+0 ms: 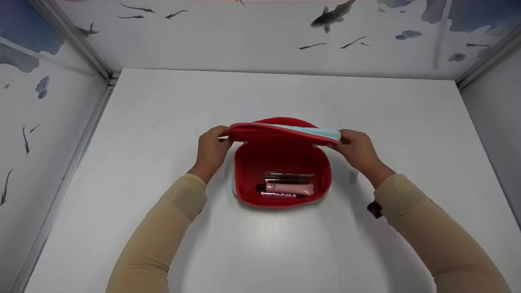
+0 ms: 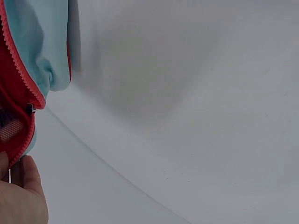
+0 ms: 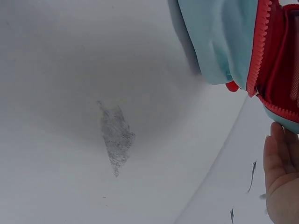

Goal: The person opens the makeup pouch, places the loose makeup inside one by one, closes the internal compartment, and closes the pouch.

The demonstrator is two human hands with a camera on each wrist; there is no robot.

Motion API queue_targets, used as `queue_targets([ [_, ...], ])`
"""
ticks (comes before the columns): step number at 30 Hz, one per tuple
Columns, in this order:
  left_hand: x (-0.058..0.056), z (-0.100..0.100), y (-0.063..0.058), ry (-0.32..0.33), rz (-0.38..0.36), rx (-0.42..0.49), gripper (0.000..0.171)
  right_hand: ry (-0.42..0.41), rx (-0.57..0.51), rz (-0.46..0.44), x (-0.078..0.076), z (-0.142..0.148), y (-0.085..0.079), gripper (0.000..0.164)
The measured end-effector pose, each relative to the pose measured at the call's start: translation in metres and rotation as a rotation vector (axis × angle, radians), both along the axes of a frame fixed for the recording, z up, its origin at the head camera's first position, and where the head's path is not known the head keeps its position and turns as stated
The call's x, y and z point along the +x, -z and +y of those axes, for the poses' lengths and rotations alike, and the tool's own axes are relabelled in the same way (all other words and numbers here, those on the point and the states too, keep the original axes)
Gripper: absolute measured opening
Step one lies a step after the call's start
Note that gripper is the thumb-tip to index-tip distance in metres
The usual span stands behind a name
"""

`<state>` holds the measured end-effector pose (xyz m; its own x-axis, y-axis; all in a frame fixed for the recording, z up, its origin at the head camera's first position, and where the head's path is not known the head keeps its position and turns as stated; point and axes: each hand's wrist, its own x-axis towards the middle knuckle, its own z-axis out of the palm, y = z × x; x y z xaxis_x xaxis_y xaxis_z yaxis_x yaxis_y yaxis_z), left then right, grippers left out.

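Note:
A cosmetic bag (image 1: 281, 156), red inside and light blue outside, lies on the table with its lid (image 1: 260, 133) raised. My left hand (image 1: 213, 150) pinches the lid's left edge. At the lid's right edge, my right hand (image 1: 358, 150) holds on, its fingers (image 3: 275, 154) against the blue outer side and its thumb hidden in the right wrist view. Inside the bag lie a pink tube (image 1: 289, 188) with a dark cap and several slim stick-like cosmetics (image 1: 289, 175). Red zipper teeth (image 2: 21, 70) run along the rim, and a mesh pocket (image 2: 10, 131) shows inside the lid.
The bag stands mid-way across a white table (image 1: 268, 248). White panels with painted fish (image 1: 331, 16) rise behind and to the left, with a plain panel (image 1: 496, 110) at the right. A grey smudge (image 3: 117, 137) marks the tabletop right of the bag.

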<state>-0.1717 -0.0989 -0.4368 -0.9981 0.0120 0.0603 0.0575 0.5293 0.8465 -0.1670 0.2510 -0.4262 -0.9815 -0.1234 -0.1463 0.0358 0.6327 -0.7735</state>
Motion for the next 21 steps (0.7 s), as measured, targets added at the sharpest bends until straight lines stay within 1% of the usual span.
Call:
queue_targets([
  [4, 0.005, -0.001, 0.004, 0.014, 0.057, -0.008, 0.014, 0.008, -0.006, 0.011, 0.005, 0.000, 0.002, 0.028],
  [6, 0.008, -0.002, 0.006, 0.019, 0.072, -0.021, 0.014, 0.013, -0.011, 0.010, 0.008, 0.000, 0.004, 0.028],
  [14, 0.019, -0.005, 0.014, 0.037, 0.068, -0.062, 0.023, -0.022, -0.005, -0.013, 0.015, 0.001, 0.012, 0.031],
  [17, 0.024, -0.005, 0.016, 0.055, 0.073, -0.102, 0.025, -0.047, 0.006, 0.015, 0.017, 0.002, 0.016, 0.032],
  [21, 0.031, -0.006, 0.018, 0.090, 0.106, -0.198, 0.027, -0.096, 0.034, 0.082, 0.022, 0.004, 0.019, 0.031],
])
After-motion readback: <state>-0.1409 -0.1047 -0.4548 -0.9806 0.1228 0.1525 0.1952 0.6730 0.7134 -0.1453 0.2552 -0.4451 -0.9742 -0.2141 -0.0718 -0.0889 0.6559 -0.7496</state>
